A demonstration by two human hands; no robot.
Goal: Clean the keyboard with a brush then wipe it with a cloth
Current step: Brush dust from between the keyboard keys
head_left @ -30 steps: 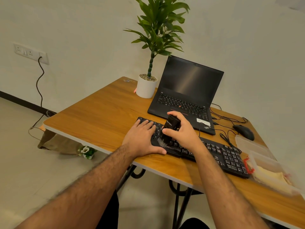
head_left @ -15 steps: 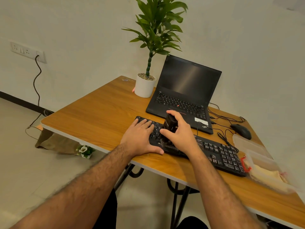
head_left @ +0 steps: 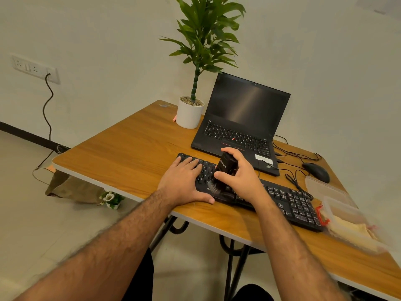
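Bristles of the black brush (head_left: 224,170) are pressed down onto the keys of the external keyboard (head_left: 282,198), just below the thumb of the right hand (head_left: 240,177), whose fingers are curled over the top and far side of the stubby handle so that downward pressure can be kept while it is swept; the brush is tilted slightly, presumably so the bristle tips reach into the gaps between keys. The left hand (head_left: 184,181) is laid flat on the keyboard's left end, fingers straight and spread over the keys, thumb resting along the near edge on the desk (head_left: 130,153); nothing is gripped by it, and it appears to be placed there to stop the keyboard sliding under the strokes. The brushing stage is judged to be in hand, with the stretch of keys beyond the right wrist apparently still to be covered. A pale cloth (head_left: 351,229) is seen inside a clear plastic container (head_left: 338,205) lying past the keyboard's right end, well away from both sets of fingers, likely kept there for the wiping step. Beyond the fingertips an open laptop (head_left: 243,118) is set, with a potted plant (head_left: 193,105) beside it and a mouse (head_left: 315,171) further right.
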